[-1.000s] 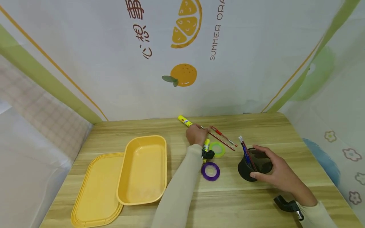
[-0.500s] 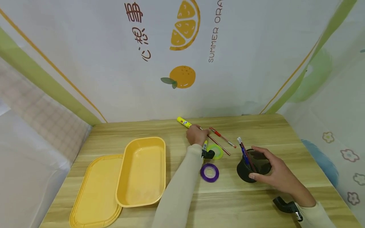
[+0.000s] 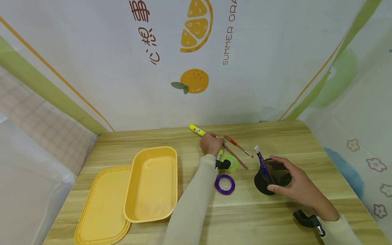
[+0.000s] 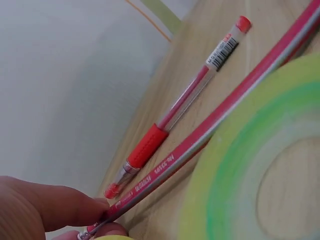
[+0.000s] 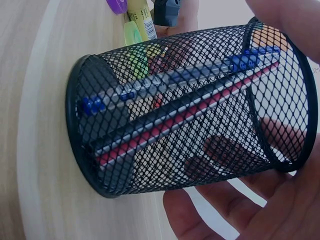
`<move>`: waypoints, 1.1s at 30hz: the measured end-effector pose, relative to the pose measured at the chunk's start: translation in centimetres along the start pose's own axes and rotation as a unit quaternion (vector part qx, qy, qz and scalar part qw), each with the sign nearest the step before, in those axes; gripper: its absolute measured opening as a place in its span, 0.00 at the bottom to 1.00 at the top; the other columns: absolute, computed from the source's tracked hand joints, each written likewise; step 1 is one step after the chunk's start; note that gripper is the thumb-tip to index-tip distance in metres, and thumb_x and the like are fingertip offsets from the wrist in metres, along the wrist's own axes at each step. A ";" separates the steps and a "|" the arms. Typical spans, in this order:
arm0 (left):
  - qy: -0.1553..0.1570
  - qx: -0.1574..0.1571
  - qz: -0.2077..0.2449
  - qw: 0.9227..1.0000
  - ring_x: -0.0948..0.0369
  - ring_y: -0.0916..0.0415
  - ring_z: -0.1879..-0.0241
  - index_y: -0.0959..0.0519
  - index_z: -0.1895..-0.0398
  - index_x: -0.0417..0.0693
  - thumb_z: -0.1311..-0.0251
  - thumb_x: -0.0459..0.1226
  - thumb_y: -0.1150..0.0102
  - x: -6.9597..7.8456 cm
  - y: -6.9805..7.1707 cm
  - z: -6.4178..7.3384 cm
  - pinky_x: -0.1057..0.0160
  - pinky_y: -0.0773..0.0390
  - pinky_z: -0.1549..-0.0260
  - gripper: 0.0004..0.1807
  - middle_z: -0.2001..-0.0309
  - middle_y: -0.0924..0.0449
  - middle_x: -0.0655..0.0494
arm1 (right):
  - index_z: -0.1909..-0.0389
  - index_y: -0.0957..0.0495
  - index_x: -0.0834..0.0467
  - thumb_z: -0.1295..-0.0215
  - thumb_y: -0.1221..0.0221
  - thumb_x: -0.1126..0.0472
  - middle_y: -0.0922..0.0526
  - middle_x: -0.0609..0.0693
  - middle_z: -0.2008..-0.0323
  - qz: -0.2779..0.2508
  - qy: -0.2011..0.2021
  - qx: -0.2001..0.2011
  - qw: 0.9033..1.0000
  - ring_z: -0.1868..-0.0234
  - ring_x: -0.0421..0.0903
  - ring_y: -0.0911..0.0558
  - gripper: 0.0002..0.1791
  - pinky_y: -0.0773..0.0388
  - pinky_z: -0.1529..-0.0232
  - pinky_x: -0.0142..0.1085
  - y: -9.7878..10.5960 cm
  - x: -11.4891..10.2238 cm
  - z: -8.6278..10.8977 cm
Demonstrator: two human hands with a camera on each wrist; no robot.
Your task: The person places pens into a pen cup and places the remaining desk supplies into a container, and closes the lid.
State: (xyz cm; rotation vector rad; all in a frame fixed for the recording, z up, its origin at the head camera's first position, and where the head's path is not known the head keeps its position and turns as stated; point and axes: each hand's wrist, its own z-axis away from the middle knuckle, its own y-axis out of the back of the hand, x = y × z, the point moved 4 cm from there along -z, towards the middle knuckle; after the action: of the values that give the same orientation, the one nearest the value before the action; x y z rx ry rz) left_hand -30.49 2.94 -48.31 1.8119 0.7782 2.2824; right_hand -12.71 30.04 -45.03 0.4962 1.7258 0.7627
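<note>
My left hand [image 3: 211,143] pinches a red-and-silver striped pencil [image 4: 200,134] near its end, between thumb and finger. Beside it on the table lies a clear pen with a red grip [image 4: 186,97]. A black mesh pen holder [image 3: 261,183] is in my right hand [image 3: 296,185], thumb and fingers spread around its rim. Inside lean a blue pen [image 5: 200,74] and a red pencil [image 5: 187,114] with a dark one next to it. Close to my left wrist are a green-yellow tape roll [image 3: 235,164] and a purple tape roll [image 3: 218,185].
One yellow glue stick [image 3: 197,130] lies beyond my left hand; another yellow stick [image 3: 219,154] is partly hidden by the wrist. On the left stand a yellow box [image 3: 153,190] and its flat lid [image 3: 102,207]. A printed white cloth [image 3: 245,95] hangs behind the table.
The pencil's far end has swung toward me and slightly left, away from the red pen. The right hand and pen holder stay about where they were.
</note>
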 end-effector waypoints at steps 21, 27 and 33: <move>0.022 -0.038 0.166 0.985 0.61 0.16 0.76 0.14 0.46 0.39 0.43 0.29 0.25 -0.5 0.5 0.3 0.67 0.16 0.76 0.20 0.60 0.11 0.48 | 0.17 0.41 0.49 0.39 0.23 0.52 0.32 0.60 0.23 -0.002 -0.006 -0.011 1.000 0.27 0.70 0.32 0.53 0.30 0.40 0.73 0.0 -0.4 0.0; 0.036 -0.060 0.248 0.966 0.52 0.10 0.65 0.17 0.43 0.35 0.41 0.25 0.29 -0.8 0.3 0.6 0.56 0.09 0.62 0.21 0.58 0.12 0.44 | 0.17 0.41 0.50 0.39 0.23 0.49 0.33 0.61 0.22 0.000 -0.015 -0.019 1.000 0.27 0.71 0.31 0.53 0.30 0.42 0.74 0.1 -0.5 0.1; 0.039 -0.067 0.282 0.956 0.54 0.11 0.65 0.18 0.41 0.35 0.39 0.23 0.30 -0.9 0.4 0.4 0.59 0.10 0.63 0.22 0.55 0.14 0.44 | 0.17 0.41 0.47 0.41 0.21 0.51 0.30 0.59 0.24 0.021 -0.007 0.001 1.000 0.28 0.63 0.28 0.55 0.24 0.41 0.65 0.5 -0.3 0.4</move>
State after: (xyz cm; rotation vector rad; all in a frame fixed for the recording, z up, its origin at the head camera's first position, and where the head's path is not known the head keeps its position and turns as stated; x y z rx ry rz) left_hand -29.81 2.36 -48.87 2.0891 0.0984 2.6650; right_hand -12.22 30.25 -44.52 0.5390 1.7081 0.7865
